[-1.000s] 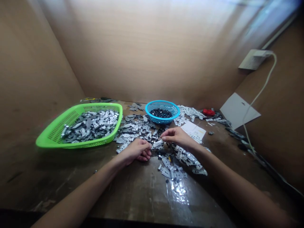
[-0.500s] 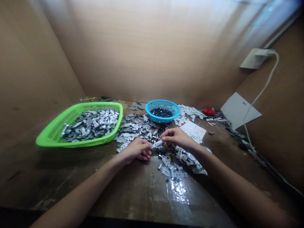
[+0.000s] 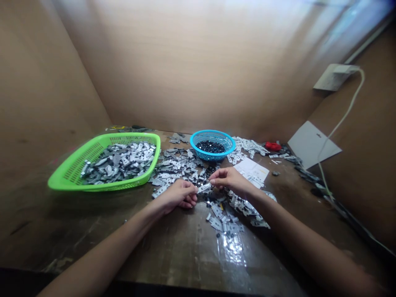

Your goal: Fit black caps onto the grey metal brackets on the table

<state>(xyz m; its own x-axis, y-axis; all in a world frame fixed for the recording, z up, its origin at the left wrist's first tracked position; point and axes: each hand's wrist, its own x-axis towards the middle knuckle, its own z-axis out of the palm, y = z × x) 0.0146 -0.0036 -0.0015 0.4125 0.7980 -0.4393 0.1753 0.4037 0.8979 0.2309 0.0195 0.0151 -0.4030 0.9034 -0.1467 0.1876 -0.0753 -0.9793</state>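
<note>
A small, flat light-grey part (image 3: pixel 204 188) spans the gap between my two hands. Thumb and fingers of my left hand (image 3: pixel 182 194) pinch its left end, the other fingers curled in. My right hand (image 3: pixel 227 179) reaches over from the right, thumb and forefinger closed at the part's right end; whether a tiny piece sits between them is too small to make out. Just behind the fingers lies a little heap of dark round pieces (image 3: pixel 210 171). Loose grey parts (image 3: pixel 221 220) are scattered below my hands, and more lie under my right wrist.
A green basket (image 3: pixel 55 181) heaped with grey parts stands at the left. The blue basket (image 3: pixel 213 156) behind my hands holds small dark pieces. Grey parts (image 3: pixel 176 165) spread between them. To the right are a white sheet (image 3: pixel 250 165), a red object (image 3: pixel 272 146) and a hanging white cable (image 3: pixel 346 111).
Hardly anything differs. The grey part has tilted slightly between my fingers, and both hands stay almost in place.
</note>
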